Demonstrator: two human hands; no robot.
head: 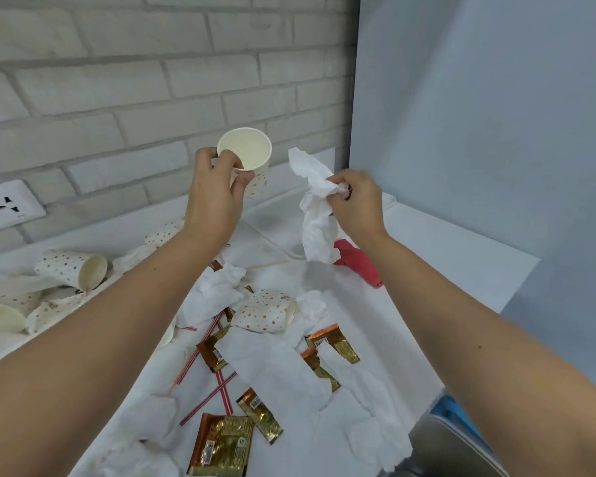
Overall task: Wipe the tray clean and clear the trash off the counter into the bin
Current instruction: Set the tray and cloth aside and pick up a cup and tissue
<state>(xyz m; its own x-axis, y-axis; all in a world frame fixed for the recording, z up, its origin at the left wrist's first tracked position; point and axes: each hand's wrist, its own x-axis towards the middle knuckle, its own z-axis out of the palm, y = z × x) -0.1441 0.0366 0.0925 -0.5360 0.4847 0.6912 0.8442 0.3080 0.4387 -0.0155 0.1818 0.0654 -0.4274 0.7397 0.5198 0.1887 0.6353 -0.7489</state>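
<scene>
Hands (both raised) hold cup [246, 160] and tissue [319, 215] above counter edge [516, 280].

The scene was brightly and diffusely lit; only faint, soft shadows were cast on the white worktop [444, 256]. Brick courses of the wall [83, 80] were bowed by wide-angle distortion. Slight motion blur was noted on the right hand [358, 204].

Counter litter, as we find it laid out.

We hold a paper cup [246, 158] in our left hand [212, 197], left of the crumpled tissue [319, 218] in our right hand [358, 204], both above the tray [272, 235] at the back of the counter [444, 256]. Before the tray lies a crushed cup [265, 313]. Nearer us, foil wrappers [221, 445] and straws [200, 356] lie among loose tissues [279, 370]. Tipped cups [71, 268] lie far left, below the wall socket [4, 208]. The bin [451, 442] is off the near right edge.
</scene>
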